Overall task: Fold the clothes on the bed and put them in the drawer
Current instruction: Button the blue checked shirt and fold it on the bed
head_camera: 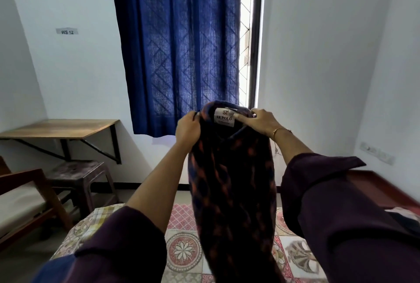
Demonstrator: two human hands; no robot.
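Holding the shirt (229, 180) up by its collar above the bed (181, 251), your left hand (188, 129) and right hand (261, 121) pinch it with curled fingers; loosen either and it likely slumps, bunching unevenly before you fold.

Both arms are raised and stretched forward, sleeves slipped back to mid-forearm. The left hand (188, 128) is curled, its fingers (193, 116) pinching a shirt (231, 169) collar. The right hand (261, 121) grips the opposite collar side, thumb extended inward.
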